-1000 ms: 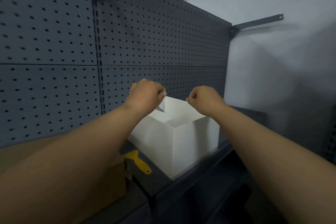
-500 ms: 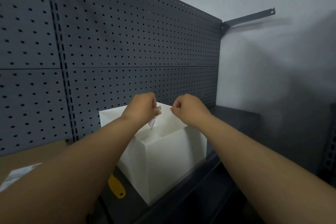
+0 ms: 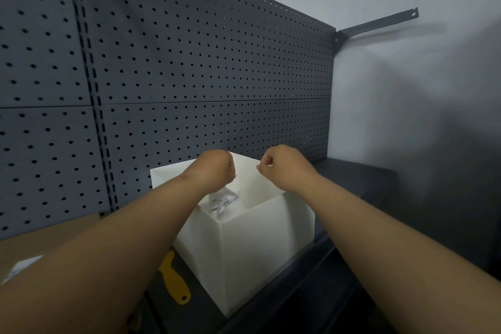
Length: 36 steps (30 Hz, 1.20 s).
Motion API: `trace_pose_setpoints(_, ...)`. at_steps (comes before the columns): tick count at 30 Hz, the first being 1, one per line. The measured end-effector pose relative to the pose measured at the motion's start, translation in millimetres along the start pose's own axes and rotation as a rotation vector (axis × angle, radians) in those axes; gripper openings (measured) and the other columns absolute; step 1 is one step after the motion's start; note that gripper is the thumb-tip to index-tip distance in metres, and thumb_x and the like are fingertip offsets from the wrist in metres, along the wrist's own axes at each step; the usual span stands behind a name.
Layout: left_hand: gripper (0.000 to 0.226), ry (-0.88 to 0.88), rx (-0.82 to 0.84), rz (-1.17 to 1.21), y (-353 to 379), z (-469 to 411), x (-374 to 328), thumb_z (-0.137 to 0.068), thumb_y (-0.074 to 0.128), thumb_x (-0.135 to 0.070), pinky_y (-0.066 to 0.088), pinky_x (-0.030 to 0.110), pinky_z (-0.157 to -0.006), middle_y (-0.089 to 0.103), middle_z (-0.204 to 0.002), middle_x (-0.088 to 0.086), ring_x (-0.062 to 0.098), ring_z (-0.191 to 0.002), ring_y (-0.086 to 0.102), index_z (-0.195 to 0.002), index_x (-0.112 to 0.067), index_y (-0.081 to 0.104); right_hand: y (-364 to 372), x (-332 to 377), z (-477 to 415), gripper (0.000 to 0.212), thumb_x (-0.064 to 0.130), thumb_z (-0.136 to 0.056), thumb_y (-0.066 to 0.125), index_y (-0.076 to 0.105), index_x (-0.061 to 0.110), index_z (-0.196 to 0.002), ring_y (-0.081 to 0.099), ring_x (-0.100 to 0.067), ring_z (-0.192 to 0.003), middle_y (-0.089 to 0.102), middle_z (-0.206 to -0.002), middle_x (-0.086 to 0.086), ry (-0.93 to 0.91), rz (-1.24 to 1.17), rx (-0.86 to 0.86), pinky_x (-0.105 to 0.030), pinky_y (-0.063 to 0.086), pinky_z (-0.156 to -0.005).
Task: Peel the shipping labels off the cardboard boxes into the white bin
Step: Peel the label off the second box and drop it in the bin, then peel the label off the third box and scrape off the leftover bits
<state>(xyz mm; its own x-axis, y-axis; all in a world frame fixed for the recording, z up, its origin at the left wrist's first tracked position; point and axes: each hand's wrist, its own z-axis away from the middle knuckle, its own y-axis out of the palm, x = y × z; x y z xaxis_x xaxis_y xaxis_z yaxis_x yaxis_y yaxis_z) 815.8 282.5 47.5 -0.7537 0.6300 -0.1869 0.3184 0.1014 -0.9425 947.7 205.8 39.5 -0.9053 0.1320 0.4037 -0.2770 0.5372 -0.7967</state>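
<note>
The white bin point(image 3: 252, 257) stands open-topped on the dark shelf, against the pegboard. My left hand point(image 3: 217, 168) is a fist over the bin's opening. A crumpled white shipping label point(image 3: 223, 202) with black print dangles just under it, blurred, inside the bin's mouth; its top seems to touch my fingers. My right hand point(image 3: 282, 165) hovers above the bin's far right rim, fingers curled and pinched, with nothing visible in them. A cardboard box point(image 3: 54, 233) lies at the lower left, mostly behind my left forearm, with another white label point(image 3: 21, 268) on its top.
A yellow plastic scraper point(image 3: 173, 282) lies on the shelf between box and bin. The grey pegboard point(image 3: 189, 76) forms the back wall. A metal bracket point(image 3: 379, 23) juts out along the white wall at right. The shelf's front edge point(image 3: 298, 274) runs just below the bin.
The view has shifted so the bin sits lower and more central. The label, earlier a small scrap poking from my left fist, now hangs lower inside the bin's opening. My hands are a little further apart.
</note>
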Motion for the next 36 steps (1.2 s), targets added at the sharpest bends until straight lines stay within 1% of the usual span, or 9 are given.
trace_pose_setpoints(5,0.012,0.031,-0.044,0.096,1.1,1.2,2.9,-0.085,0.061,-0.011,0.047,0.028,-0.081,0.067,-0.105,0.005,0.022,-0.098,0.061,-0.096,-0.010,0.067,0.8,0.0,0.0,0.026,0.024,-0.089,0.053,0.069,0.003,-0.092,0.065,-0.029,-0.090,0.069,-0.102,-0.012,0.002,0.008,-0.004,-0.036,0.053,-0.075)
trace_pose_setpoints(12,0.020,0.076,-0.081,0.124,2.4,0.1,8.6,-0.086,0.061,-0.007,0.046,0.026,-0.082,0.067,-0.113,0.007,0.022,-0.102,0.061,-0.104,-0.009,0.068,2.0,1.4,3.8,0.025,0.025,-0.090,0.052,0.068,0.005,-0.093,0.062,-0.025,-0.088,0.068,-0.102,-0.008,-0.017,-0.004,0.003,-0.035,0.052,-0.077)
trace_pose_setpoints(15,0.014,0.087,-0.115,0.121,-0.4,1.8,10.9,-0.089,0.056,-0.012,0.045,0.027,-0.073,0.068,-0.105,0.006,0.021,-0.088,0.060,-0.093,-0.006,0.068,1.6,4.7,5.5,0.027,0.024,-0.090,0.052,0.069,0.002,-0.093,0.064,-0.028,-0.093,0.069,-0.102,-0.011,-0.041,-0.002,-0.002,-0.038,0.053,-0.080)
trace_pose_setpoints(17,0.017,0.083,-0.137,0.077,-5.0,5.6,16.7,-0.090,0.053,-0.017,0.042,0.026,-0.062,0.066,-0.088,0.007,0.019,-0.074,0.053,-0.080,-0.007,0.063,1.1,8.8,6.1,0.025,0.024,-0.090,0.051,0.068,0.006,-0.092,0.062,-0.025,-0.093,0.067,-0.103,-0.007,-0.062,-0.012,-0.009,-0.038,0.053,-0.081)
trace_pose_setpoints(21,0.041,0.049,-0.216,-0.024,-17.4,20.0,38.1,-0.094,0.042,-0.019,0.023,0.026,-0.046,0.035,-0.054,0.002,0.014,-0.049,0.029,-0.054,-0.012,0.033,3.1,30.0,6.3,0.020,0.024,-0.091,0.051,0.066,0.011,-0.089,0.058,-0.021,-0.090,0.061,-0.099,-0.001,-0.143,-0.070,-0.048,-0.036,0.051,-0.080)
trace_pose_setpoints(26,0.042,-0.027,-0.255,-0.083,-38.0,53.8,75.7,-0.099,0.032,-0.026,0.023,0.029,-0.047,0.038,-0.055,0.007,0.017,-0.048,0.030,-0.065,-0.006,0.045,16.6,83.1,11.2,0.020,0.026,-0.092,0.052,0.066,0.011,-0.088,0.051,-0.016,-0.081,0.053,-0.093,0.001,-0.316,-0.121,-0.069,-0.029,0.043,-0.072)
trace_pose_setpoints(30,0.046,-0.123,-0.265,-0.169,-56.2,89.3,113.5,-0.100,0.031,-0.028,0.024,0.029,-0.046,0.034,-0.052,0.005,0.017,-0.047,0.028,-0.057,-0.012,0.035,31.8,130.6,22.1,0.020,0.024,-0.092,0.053,0.067,0.010,-0.089,0.057,-0.019,-0.082,0.057,-0.090,0.001,-0.423,-0.186,0.012,-0.031,0.046,-0.073)
trace_pose_setpoints(33,0.043,-0.199,-0.273,-0.196,-67.9,117.6,142.9,-0.099,0.034,-0.028,0.024,0.028,-0.045,0.035,-0.053,0.005,0.017,-0.046,0.029,-0.060,-0.011,0.038,48.1,161.4,27.9,0.029,0.022,-0.093,0.051,0.068,-0.002,-0.091,0.063,-0.035,-0.088,0.069,-0.092,-0.017,-0.493,-0.196,0.094,-0.026,0.042,-0.066)
trace_pose_setpoints(36,0.043,-0.263,-0.273,-0.216,-74.9,149.9,171.2,-0.098,0.037,-0.027,0.023,0.029,-0.046,0.034,-0.053,0.003,0.016,-0.046,0.028,-0.056,-0.015,0.033,68.7,190.9,34.3,0.034,0.021,-0.094,0.049,0.065,-0.009,-0.099,0.063,-0.041,-0.091,0.066,-0.104,-0.030,-0.517,-0.191,0.182,-0.014,0.034,-0.052)
